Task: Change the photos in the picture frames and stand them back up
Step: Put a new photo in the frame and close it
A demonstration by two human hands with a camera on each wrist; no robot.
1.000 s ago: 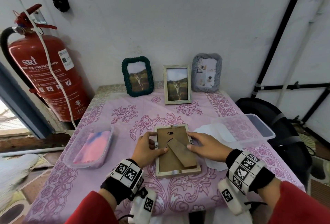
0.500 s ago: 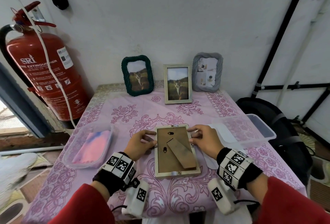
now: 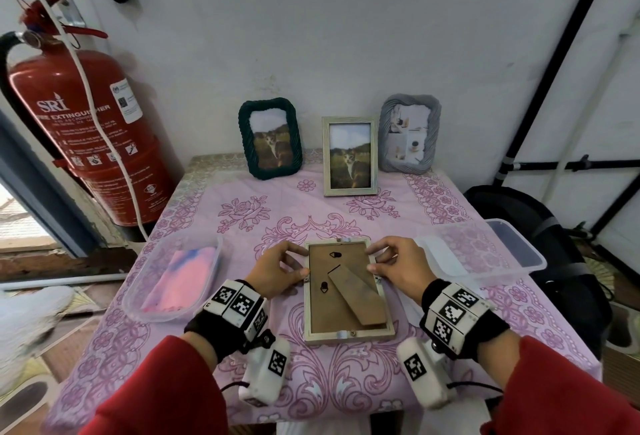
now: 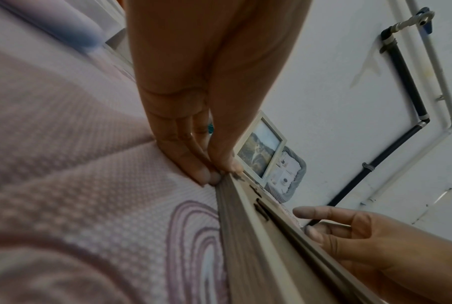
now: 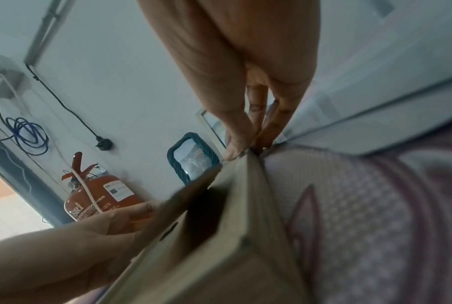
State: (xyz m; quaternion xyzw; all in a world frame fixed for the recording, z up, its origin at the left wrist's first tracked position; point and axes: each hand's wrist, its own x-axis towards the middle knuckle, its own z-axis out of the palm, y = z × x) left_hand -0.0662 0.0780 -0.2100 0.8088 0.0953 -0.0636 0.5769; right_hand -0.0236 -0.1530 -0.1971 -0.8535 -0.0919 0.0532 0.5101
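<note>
Since a second ago we have slid both hands off the brown backing and up to the far corners of the face-down frame [image 3: 347, 292], which has not moved. It lies near the table's near edge, a strip of pink cloth [image 3: 311, 386] bare in front of it, its stand leg [image 3: 356, 296] flat and slanting toward the near right corner. Our left hand [image 3: 277, 270] pinches the frame's left edge near the far corner, thumb on top and fingertips [image 4: 206, 174] against the side. Our right hand [image 3: 398, 270] pinches the right edge the same way. Left of the frame sits a clear tub [image 3: 173, 278] with pink material inside; right of it, another clear tub [image 3: 498, 251] overhangs the table's right edge. Beyond the hands we see a wide band of open cloth. At the far edge, against the wall, stand the green frame [image 3: 270, 138], the pale frame [image 3: 349, 156] and the grey frame [image 3: 410, 133], just beside one another. A red extinguisher [image 3: 86, 136] stands off the far left corner.
</note>
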